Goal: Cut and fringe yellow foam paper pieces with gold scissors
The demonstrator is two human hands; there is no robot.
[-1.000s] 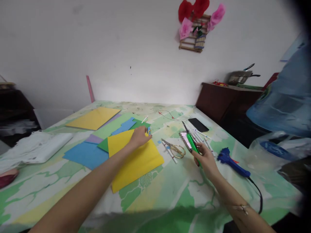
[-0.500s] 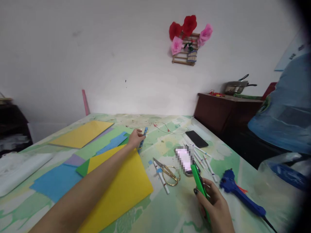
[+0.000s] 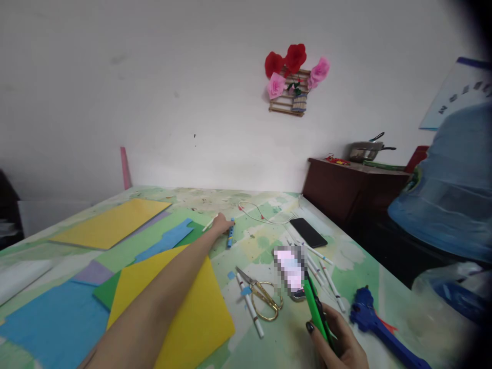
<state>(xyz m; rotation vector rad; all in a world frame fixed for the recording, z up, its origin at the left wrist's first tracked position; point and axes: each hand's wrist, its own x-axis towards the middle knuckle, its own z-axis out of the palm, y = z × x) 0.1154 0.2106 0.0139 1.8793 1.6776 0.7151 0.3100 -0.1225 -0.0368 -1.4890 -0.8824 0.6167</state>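
My left hand [image 3: 221,224] reaches far across the table, its fingers closed at the upper end of a short blue patterned stick [image 3: 230,238]. A thin white stick [image 3: 209,223] shows just left of that hand; whether the hand touches it is unclear. My left forearm passes over a yellow sheet [image 3: 196,312]. Near the front, my right hand [image 3: 340,338] is wrapped around a green and black utility knife [image 3: 315,307], which points away from me. Gold-handled scissors [image 3: 265,300] and a white marker [image 3: 250,307] lie between the hands.
Coloured sheets, including a blue one [image 3: 57,318], spread over the left. A lit phone [image 3: 290,269], a dark phone [image 3: 308,232], several white markers [image 3: 333,289] and a white cord [image 3: 265,219] lie right of centre. A blue glue gun [image 3: 380,325] rests near the right edge.
The view has shifted, so the table sits lower in it. The blue stick has turned more upright in the view, and a white stick now shows beside my left hand. My right hand still holds the knife.
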